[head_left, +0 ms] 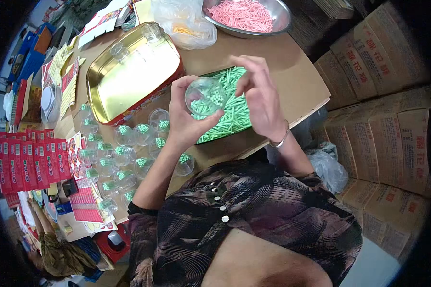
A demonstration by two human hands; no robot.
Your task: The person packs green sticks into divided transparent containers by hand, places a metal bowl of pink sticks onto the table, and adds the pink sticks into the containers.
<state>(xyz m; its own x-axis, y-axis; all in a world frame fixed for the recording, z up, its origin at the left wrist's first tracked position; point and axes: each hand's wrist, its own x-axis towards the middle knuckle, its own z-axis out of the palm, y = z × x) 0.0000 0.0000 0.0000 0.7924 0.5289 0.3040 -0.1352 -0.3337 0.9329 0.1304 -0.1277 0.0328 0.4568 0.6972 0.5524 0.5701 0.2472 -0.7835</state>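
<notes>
In the head view, your left hand (184,119) holds a clear plastic cup (203,91) above the near-left part of a dark-rimmed tray (225,139) of green sticks (235,112). The grip there is closed around the side of the cup, thumb along the near wall and fingers round the far side. Your right hand (263,103) is raised just beside it over the tray, its grip wide with the fingers apart, and you seem to have nothing in it. Green stick ends show at the cup's lower right; through the clear wall you cannot fully tell which sit inside and which lie behind. Expect the cup to be very light, smooth and a little slippery, with a thin wall that probably flexes or dents if you squeeze hard. Take it low on the side with thumb and fingers opposed, pressing just enough to steady it and leaving the rim free. The sticks look light, slim and fairly stiff, likely to roll and perhaps snap if bent, so pinch several together near the middle. On the desk (299,64) to your left, more clear cups (124,135) holding green bundles crowd near a gold-lined tin (134,79).
</notes>
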